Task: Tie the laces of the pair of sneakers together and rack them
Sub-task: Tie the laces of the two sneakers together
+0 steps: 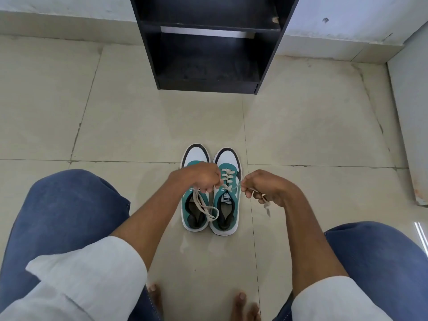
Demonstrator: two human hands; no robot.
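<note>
A pair of teal-and-white sneakers stands side by side on the tiled floor (115, 117), toes pointing toward a black rack (208, 42) that sits against the far wall. The left sneaker (193, 205) and the right sneaker (228, 200) touch along their inner sides, well short of the rack's open bottom shelf.

The left hand (199, 177) hovers over the left sneaker's tongue area, its fingers curled closed around a lace near the gap between the two shoes. The right hand (266, 187) sits just beside the right sneaker's outer edge, fingers pinched shut on a cream lace (234, 188) that runs taut from the right sneaker's upper eyelets; the lace's loose tail hangs below the palm. A loose lace loop (208, 209) of the left sneaker lies across its opening. The person's knees in blue trousers frame the shoes, and bare toes show at the near edge of the floor.
</note>
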